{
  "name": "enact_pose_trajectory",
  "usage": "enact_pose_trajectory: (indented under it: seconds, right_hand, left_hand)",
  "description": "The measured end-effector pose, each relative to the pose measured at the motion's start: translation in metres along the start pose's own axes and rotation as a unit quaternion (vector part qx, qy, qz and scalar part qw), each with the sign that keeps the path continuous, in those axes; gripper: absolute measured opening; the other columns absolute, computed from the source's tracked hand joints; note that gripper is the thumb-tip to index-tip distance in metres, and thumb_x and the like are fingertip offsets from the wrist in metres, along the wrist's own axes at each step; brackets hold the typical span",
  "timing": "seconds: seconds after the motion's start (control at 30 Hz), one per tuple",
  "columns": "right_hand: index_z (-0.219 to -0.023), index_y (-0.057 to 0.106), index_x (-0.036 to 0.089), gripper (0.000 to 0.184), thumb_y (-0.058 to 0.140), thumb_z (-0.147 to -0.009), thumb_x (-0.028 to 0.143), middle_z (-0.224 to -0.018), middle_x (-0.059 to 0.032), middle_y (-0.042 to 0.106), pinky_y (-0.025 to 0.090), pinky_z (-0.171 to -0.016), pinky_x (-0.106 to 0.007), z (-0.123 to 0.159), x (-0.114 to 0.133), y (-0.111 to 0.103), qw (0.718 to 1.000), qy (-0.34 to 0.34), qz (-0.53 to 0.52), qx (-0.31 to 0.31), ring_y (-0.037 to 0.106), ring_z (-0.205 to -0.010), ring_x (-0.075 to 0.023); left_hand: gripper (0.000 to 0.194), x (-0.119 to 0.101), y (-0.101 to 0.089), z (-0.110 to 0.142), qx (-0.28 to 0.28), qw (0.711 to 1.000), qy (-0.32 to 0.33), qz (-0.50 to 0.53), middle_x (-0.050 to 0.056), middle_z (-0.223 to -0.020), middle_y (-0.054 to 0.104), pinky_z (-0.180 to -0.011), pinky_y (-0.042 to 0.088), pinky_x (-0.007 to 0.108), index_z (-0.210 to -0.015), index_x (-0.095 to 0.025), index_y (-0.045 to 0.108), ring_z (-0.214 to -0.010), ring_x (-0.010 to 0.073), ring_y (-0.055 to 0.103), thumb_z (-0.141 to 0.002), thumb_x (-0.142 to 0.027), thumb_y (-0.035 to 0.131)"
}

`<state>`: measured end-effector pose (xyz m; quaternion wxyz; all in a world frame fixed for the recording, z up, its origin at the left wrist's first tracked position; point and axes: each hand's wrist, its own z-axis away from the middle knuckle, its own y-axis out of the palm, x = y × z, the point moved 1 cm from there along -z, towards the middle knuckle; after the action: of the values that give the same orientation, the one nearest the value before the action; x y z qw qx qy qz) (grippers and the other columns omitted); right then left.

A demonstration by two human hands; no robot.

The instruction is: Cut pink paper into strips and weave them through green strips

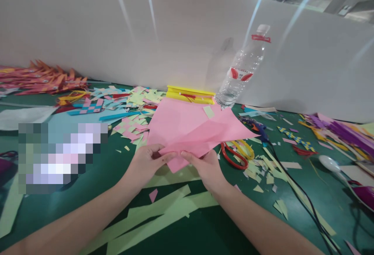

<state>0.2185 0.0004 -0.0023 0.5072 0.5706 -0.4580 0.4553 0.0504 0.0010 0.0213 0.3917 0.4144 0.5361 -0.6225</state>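
**Bare forearms [263, 220] reaching in, left hand [150, 161] and right hand [206, 165] pinching pink paper [181, 118]**

Both hands are gripping the near corner of the pink paper, thumbs pressing on top and almost meeting, fingers curling mostly out of sight beneath. The sheet is spreading out ahead of them over the middle of the green table [216, 231], a layer overlapping on its right and a pale scrap [208, 111] lying on it. Light-green strips [163, 208] are lying below the hands. Just right of the sheet, red and yellow handles [226, 156] are showing; they are probably scissors, though the paper is covering the rest. Beyond them a dark blue corded tool [262, 131] is resting. Behind the sheet, a yellow tray [175, 93] is sitting near a clear bottle [241, 73]. Orange paper pieces [46, 79] are piling up at far left, before a pale partition [117, 32].
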Motion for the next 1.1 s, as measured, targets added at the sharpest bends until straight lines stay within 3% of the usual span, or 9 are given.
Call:
enact_pose_trajectory:
  seconds: [0.4, 0.57, 0.73, 0.93, 1.03, 1.1]
  right_hand:
    - [-0.080, 0.074, 0.020, 0.020, 0.079, -0.067, 0.033, -0.084, -0.0029, 0.074, 0.054, -0.076, -0.033, 0.001, 0.001, 0.000, 1.000, 0.019, 0.003, -0.010, 0.067, -0.078, -0.0175]
    - [-0.075, 0.072, 0.018, 0.024, 0.077, -0.067, 0.040, -0.073, -0.0021, 0.071, 0.052, -0.064, -0.030, -0.003, -0.006, -0.004, 0.996, 0.040, -0.046, -0.066, 0.064, -0.066, -0.0155]
    - [-0.070, 0.070, 0.018, 0.021, 0.082, -0.061, 0.033, -0.071, -0.0006, 0.071, 0.053, -0.067, -0.030, -0.008, -0.008, -0.007, 0.986, 0.036, -0.108, -0.118, 0.064, -0.064, -0.0140]
    - [-0.071, 0.070, 0.019, 0.019, 0.080, -0.063, 0.033, -0.069, -0.0010, 0.070, 0.056, -0.064, -0.031, -0.009, -0.005, -0.006, 0.988, 0.038, -0.124, -0.082, 0.065, -0.066, -0.0159]
    - [-0.066, 0.069, 0.018, 0.020, 0.081, -0.062, 0.033, -0.065, -0.0001, 0.070, 0.056, -0.063, -0.030, -0.012, -0.003, -0.009, 0.985, 0.038, -0.135, -0.096, 0.064, -0.061, -0.0145]
    - [-0.061, 0.068, 0.017, 0.022, 0.082, -0.060, 0.034, -0.059, 0.0006, 0.068, 0.056, -0.062, -0.029, -0.015, -0.001, -0.012, 0.983, 0.039, -0.137, -0.116, 0.062, -0.055, -0.0127]
  left_hand:
    - [0.043, -0.002, 0.000, 0.001, -0.001, 1.000, 0.001, 0.005, -0.008, -0.049, 0.028, -0.042, 0.016, 0.021, -0.052, -0.018, 0.044, -0.045, 0.0074, 0.024, -0.066, -0.050, 0.069]
    - [0.042, -0.001, -0.001, 0.000, -0.011, 1.000, -0.004, 0.002, -0.007, -0.049, 0.030, -0.042, 0.018, 0.021, -0.051, -0.019, 0.043, -0.044, 0.0074, 0.025, -0.064, -0.048, 0.070]
    - [0.040, -0.001, -0.002, -0.002, -0.019, 1.000, -0.002, -0.001, -0.007, -0.047, 0.035, -0.042, 0.022, 0.021, -0.048, -0.019, 0.045, -0.044, 0.0081, 0.030, -0.061, -0.042, 0.075]
    - [0.037, -0.002, -0.003, -0.004, -0.013, 1.000, -0.004, 0.009, -0.005, -0.050, 0.045, -0.042, 0.029, 0.020, -0.053, -0.017, 0.055, -0.045, 0.0090, 0.039, -0.060, -0.047, 0.074]
    - [0.036, 0.000, -0.005, -0.005, -0.010, 1.000, 0.001, 0.010, -0.003, -0.054, 0.052, -0.043, 0.031, 0.020, -0.060, -0.016, 0.061, -0.048, 0.0099, 0.043, -0.062, -0.050, 0.073]
    - [0.037, 0.001, -0.006, -0.006, -0.018, 1.000, 0.003, 0.002, -0.005, -0.052, 0.046, -0.042, 0.029, 0.019, -0.055, -0.017, 0.056, -0.046, 0.0090, 0.040, -0.062, -0.049, 0.074]
